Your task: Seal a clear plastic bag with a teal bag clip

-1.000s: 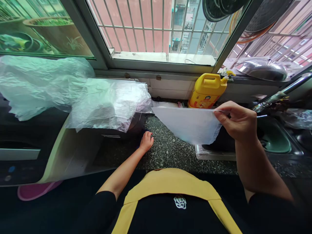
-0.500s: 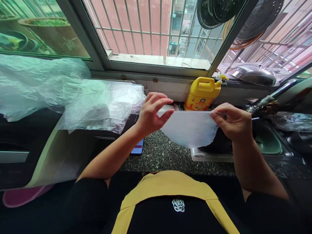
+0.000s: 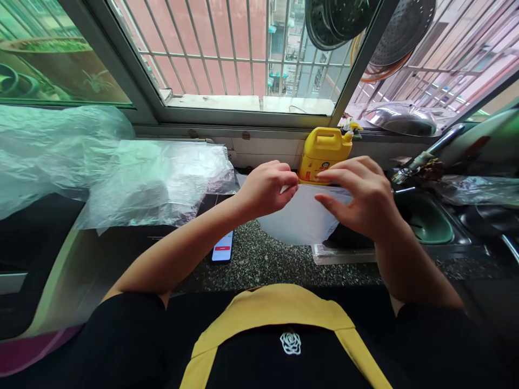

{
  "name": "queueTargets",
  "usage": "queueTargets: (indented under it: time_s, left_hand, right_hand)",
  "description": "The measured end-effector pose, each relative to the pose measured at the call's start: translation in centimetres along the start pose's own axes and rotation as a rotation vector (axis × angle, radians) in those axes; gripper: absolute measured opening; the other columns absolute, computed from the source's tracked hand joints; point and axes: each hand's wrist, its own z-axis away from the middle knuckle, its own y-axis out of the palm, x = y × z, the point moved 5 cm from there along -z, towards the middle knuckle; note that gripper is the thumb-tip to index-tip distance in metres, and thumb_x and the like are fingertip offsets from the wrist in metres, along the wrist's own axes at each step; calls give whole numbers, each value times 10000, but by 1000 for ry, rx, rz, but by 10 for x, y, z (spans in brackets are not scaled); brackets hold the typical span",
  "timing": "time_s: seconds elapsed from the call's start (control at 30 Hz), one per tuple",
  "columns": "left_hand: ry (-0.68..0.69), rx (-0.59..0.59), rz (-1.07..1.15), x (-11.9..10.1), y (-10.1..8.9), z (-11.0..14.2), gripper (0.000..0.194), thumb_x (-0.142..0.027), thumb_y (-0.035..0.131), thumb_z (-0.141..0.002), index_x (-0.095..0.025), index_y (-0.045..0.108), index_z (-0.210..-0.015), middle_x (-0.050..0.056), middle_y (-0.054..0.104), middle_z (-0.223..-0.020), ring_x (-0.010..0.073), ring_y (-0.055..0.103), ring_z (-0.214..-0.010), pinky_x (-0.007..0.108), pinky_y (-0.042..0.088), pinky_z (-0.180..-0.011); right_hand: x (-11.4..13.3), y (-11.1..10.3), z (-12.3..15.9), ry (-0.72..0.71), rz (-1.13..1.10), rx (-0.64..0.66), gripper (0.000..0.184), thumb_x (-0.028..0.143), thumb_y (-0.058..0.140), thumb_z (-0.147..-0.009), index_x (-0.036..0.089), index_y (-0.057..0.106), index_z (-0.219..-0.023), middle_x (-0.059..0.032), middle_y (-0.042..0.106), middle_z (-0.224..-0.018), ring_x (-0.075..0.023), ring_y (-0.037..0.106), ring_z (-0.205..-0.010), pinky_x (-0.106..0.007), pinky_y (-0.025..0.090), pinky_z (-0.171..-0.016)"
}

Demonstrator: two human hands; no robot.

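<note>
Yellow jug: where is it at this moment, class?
In the head view, the yellow jug stands right of centre at the back of the counter, below the window frame, just beyond the hands.

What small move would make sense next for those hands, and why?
Probably closing the right hand's thumb and fingers on the top edge of the white sheet: they are spread apart beside it, while the left hand appears to pinch that edge.
</note>
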Motion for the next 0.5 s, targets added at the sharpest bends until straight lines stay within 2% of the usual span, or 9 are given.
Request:
queueTargets:
  time_s: [0.13,0.27,0.4,0.5]
  left_hand:
    - [21,-3,-26,-3,-4,-1,208,-241,504,-827,-195,647,-683,36,616,-686,153,512,-665,311,430,-654]
    - [12,-27,-44,3,-10,5,209,-219,493,-828,-197,651,-693,33,625,-680,154,515,-665,306,422,-635]
    - [-4,-25,-79,8,-11,8,207,-222,489,-828,-187,655,-709,33,634,-686,151,521,-667,299,419,-630]
    - [-11,5,-141,3,-8,5,230,-221,468,-837,-173,661,-723,38,633,-692,146,518,-668,297,418,-640]
  right_hand:
    - [6,17,-11,-52,104,149,148,344,591,-820,237,668,-752,-41,659,-748,-217,552,-777,-380,370,-753]
    - [-9,16,-6,-62,111,110,198,328,560,-836,228,640,-685,-34,652,-692,-189,537,-689,-353,360,-697]
    - [-15,13,0,-82,109,101,191,330,542,-845,229,644,-720,-27,648,-682,-179,530,-664,-335,370,-677]
    - [-5,18,-3,-117,173,123,194,370,568,-826,209,665,-873,-57,679,-826,-207,548,-765,-339,370,-713]
